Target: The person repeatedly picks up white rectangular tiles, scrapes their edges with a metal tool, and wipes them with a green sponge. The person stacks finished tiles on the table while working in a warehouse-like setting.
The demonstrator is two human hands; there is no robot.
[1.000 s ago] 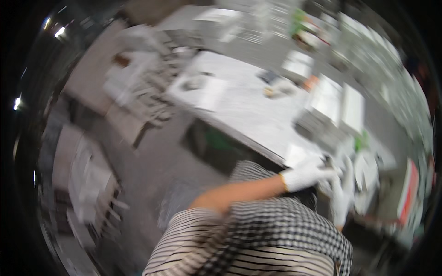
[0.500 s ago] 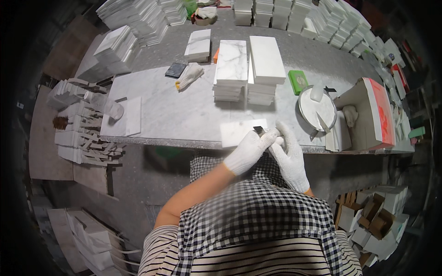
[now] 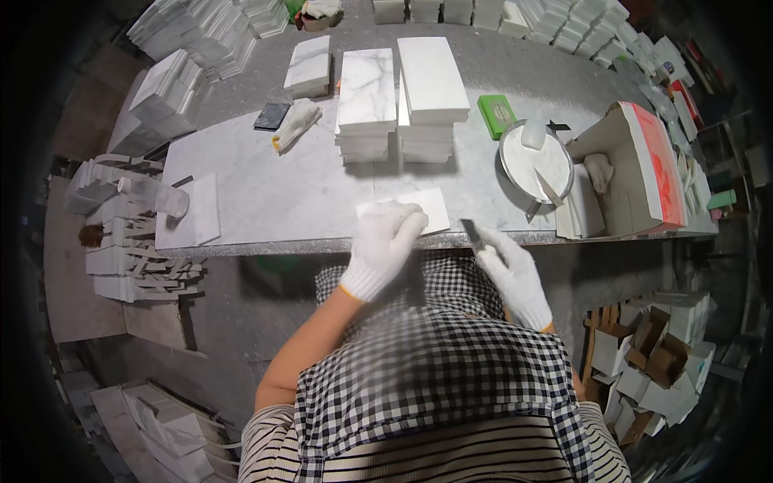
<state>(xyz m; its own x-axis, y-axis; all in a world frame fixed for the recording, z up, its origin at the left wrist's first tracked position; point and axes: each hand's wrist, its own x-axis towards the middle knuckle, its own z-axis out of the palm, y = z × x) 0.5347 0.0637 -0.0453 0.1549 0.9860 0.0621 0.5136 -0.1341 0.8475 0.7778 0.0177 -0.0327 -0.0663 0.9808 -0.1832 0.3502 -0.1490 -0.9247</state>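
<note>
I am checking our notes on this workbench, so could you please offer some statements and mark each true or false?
1. The left hand rests on a white tile. True.
2. The right hand is empty. False: it holds a dark-bladed tool.
3. The green box lies beside the round dish. True.
4. The loose glove lies inside the round dish. False: it lies on the worktop, beside a dark flat piece.
5. The red-sided carton stands right of the round dish. True.

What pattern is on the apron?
The apron has black and white checks, best seen in the head view.
</note>
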